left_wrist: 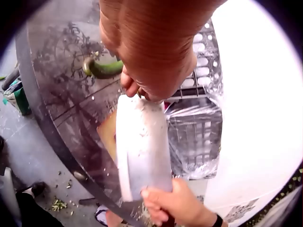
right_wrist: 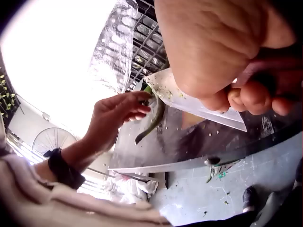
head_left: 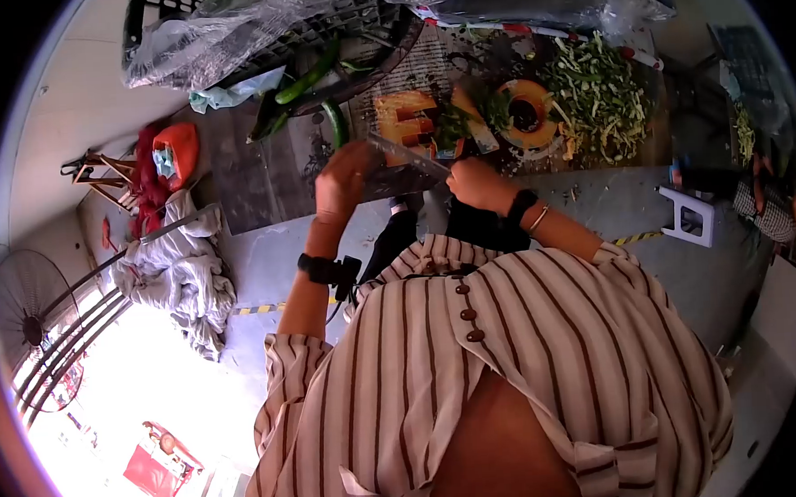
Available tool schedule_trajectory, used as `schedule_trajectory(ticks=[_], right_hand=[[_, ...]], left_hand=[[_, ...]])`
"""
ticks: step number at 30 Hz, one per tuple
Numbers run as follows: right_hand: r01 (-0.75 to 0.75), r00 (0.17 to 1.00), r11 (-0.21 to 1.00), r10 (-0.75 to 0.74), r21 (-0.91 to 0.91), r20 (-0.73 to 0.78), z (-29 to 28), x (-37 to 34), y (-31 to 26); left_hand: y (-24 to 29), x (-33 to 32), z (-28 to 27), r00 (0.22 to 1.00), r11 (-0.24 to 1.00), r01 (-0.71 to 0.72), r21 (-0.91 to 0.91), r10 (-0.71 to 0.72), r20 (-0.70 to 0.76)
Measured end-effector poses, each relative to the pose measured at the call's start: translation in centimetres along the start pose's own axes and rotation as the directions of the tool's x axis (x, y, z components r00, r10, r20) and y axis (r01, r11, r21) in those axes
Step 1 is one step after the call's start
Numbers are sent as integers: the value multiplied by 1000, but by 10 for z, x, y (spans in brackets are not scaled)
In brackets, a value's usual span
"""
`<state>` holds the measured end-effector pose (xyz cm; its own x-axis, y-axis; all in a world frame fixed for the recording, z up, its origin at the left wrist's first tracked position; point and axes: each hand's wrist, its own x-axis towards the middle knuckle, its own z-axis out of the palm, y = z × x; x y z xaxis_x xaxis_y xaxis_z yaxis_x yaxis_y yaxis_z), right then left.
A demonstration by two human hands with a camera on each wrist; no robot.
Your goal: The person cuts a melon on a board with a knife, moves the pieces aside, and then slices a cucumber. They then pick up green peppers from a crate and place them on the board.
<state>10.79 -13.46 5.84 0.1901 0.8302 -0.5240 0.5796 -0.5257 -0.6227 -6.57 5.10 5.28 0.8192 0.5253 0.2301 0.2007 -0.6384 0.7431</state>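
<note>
My right hand (head_left: 482, 186) grips the handle of a broad-bladed cleaver (left_wrist: 144, 146), its fingers curled round it at the table's near edge. Chopped green bits cling to the blade, which points up and left in the head view. At the blade's far end is my left hand (right_wrist: 118, 113), fingers bent and thumb close to them; I cannot tell whether they pinch anything. A long, curved green vegetable like a cucumber (head_left: 336, 124) lies on the table just beyond the left hand. More long green vegetables (head_left: 310, 73) lie further back, by a black crate.
Shredded greens (head_left: 599, 98) form a heap on the table's right side. Clear plastic (head_left: 252, 36) covers black crates along the back. A white stool (head_left: 687, 215) stands on the floor at right, a fan (head_left: 33, 326) at left, and a crumpled white cloth (head_left: 179, 278) hangs beside the table.
</note>
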Motion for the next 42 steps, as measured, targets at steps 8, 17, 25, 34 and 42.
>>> schedule_trajectory(ticks=[8, 17, 25, 34, 42], right_hand=[[-8, 978, 993, 33, 118, -207, 13, 1, 32], [-169, 856, 944, 283, 282, -432, -26, -16, 57], [-169, 889, 949, 263, 265, -374, -11, -16, 50], [-73, 905, 988, 122, 133, -407, -8, -6, 24], [-35, 930, 997, 58, 68, -363, -8, 8, 8]], left_hand=[[-25, 10, -1, 915, 889, 387, 246, -403, 16], [-45, 30, 21, 924, 846, 360, 392, -381, -28], [-47, 28, 28, 934, 861, 339, 378, -356, -27], [-17, 12, 55, 985, 943, -76, 324, 20, 171], [3, 15, 57, 982, 957, -178, 230, 157, 107]])
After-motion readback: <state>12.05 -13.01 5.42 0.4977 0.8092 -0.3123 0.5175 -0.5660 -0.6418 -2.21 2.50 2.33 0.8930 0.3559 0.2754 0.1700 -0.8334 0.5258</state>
